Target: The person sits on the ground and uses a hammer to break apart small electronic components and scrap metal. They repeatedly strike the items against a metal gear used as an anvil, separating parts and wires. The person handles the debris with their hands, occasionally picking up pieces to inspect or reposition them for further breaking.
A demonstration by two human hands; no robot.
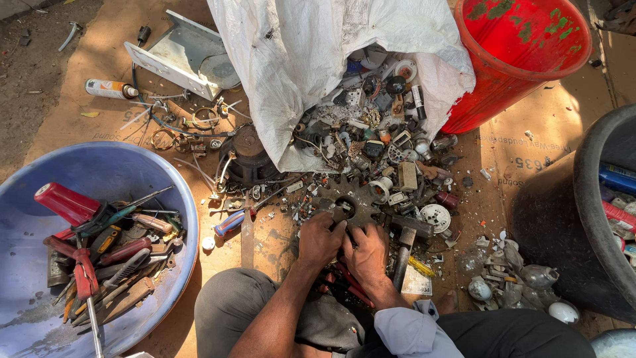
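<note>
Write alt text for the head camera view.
Both hands, left hand and right hand, grip a dark gear-shaped metal part on cardboard, beside scrap spilling from a white sack. A blue basin of hand tools sits left, a red bucket beyond.

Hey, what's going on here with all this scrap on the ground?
A person sits on the ground, both hands on a dark toothed metal plate. The left hand and right hand press on its near edge. Small scrap spills from a white sack just beyond. A blue basin of hand tools sits to the left, a red bucket to the right.
</note>
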